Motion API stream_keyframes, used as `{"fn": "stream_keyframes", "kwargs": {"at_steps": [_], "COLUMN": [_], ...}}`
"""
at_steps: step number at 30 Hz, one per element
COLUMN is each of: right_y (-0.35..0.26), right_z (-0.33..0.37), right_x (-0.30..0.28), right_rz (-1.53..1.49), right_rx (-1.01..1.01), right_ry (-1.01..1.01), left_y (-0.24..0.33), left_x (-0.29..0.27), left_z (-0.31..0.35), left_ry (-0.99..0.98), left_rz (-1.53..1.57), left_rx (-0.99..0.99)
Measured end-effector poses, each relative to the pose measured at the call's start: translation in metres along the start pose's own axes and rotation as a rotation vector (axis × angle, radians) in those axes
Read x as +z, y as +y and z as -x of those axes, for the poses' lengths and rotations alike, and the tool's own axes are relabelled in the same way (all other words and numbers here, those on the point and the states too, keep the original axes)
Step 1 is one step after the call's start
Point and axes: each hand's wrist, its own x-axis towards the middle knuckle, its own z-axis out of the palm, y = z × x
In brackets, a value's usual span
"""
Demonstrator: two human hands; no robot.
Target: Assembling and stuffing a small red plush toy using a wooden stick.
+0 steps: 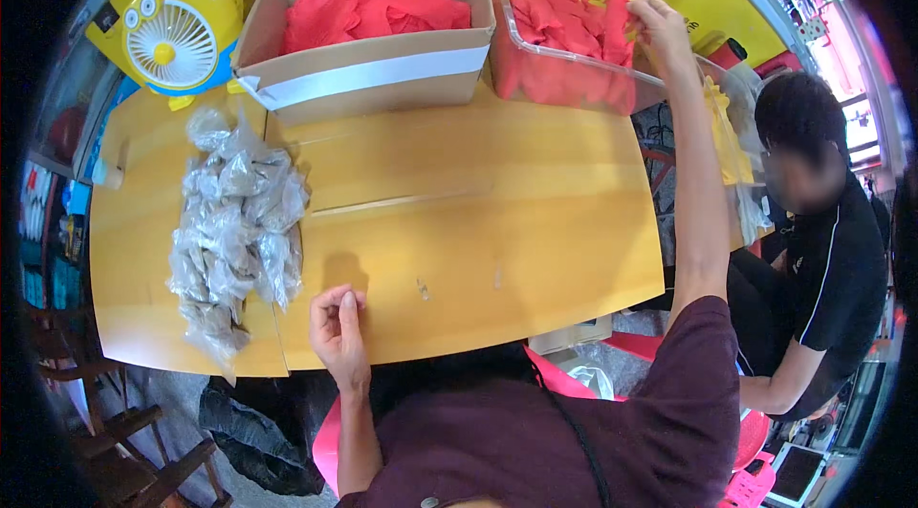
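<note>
At the far right corner of the table, my right hand (662,31) reaches over the rim of a clear plastic bin (566,95). Its fingers are closed in a pinch at a red cloth piece (617,28) that stands up from the red cloth pieces (555,19) in the bin. My left hand (340,328) hovers by the table's near edge, fingers curled in and thumb against them, with nothing visible in it. To its left lies a pile of small knotted clear plastic bags (239,212) with greyish-brown contents.
A cardboard box (382,87) filled with red cloth (375,3) stands beside the bin. At the far left is a yellow-and-blue fan (177,30). The wooden table (469,212) lies between. A person (813,250) in black sits at the right, near yellow items (727,140).
</note>
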Motion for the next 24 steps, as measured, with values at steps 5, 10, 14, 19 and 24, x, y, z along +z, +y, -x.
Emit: {"fn": "stream_keyframes", "kwargs": {"at_steps": [5,10,14,19,24], "right_y": [0.017,-0.059,-0.104,-0.099,-0.069], "right_z": [-0.023,-0.019,-0.005,-0.011,-0.027], "right_x": [0.02,0.07,0.145,0.233,0.262], "right_rz": [0.413,0.195,0.24,0.762,0.965], "right_rx": [0.054,-0.238,-0.313,-0.678,-0.558], "right_ry": [-0.182,-0.202,-0.381,-0.609,-0.571], "left_y": [0.004,0.008,0.003,0.003,0.005], "left_x": [0.006,0.005,-0.001,-0.002,0.0], "left_z": [-0.001,-0.001,0.001,0.002,0.004], "left_ry": [0.015,0.061,0.067,0.023,0.028], "left_rz": [-0.02,-0.056,-0.046,-0.037,-0.04], "left_rx": [-0.01,-0.012,-0.021,-0.029,-0.046]}}
